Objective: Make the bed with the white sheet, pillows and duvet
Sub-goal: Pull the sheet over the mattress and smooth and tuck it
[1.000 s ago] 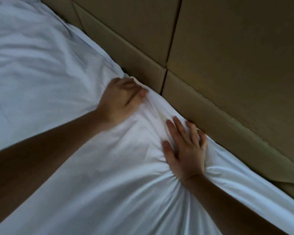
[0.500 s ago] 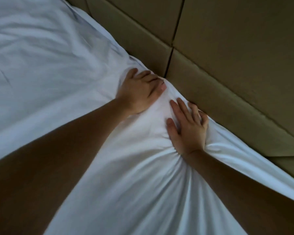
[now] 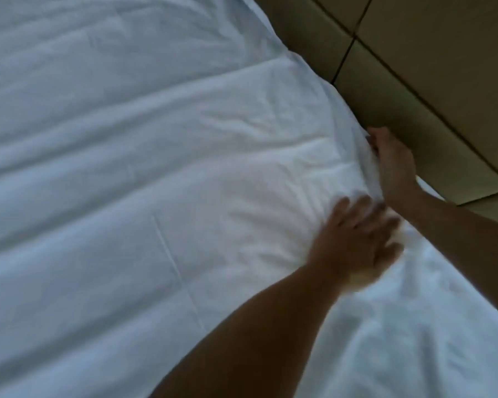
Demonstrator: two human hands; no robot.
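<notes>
A white sheet (image 3: 156,182) covers the bed and fills most of the view, with soft creases running across it. My right hand (image 3: 391,165) is at the sheet's edge against the padded headboard, its fingers curled around a bunched fold of the fabric. My left hand (image 3: 354,242) is blurred, fingers spread apart, lying flat on the sheet just below and left of the right hand. No pillows or duvet are in view.
A tan padded headboard (image 3: 414,67) with dark seams runs diagonally along the upper right, tight against the bed's edge. Only a narrow gap separates it from the sheet.
The view has swung left, showing more of the sheet. My left hand has let go of the edge and now lies flat and spread. My right hand has gone from flat to gripping the edge.
</notes>
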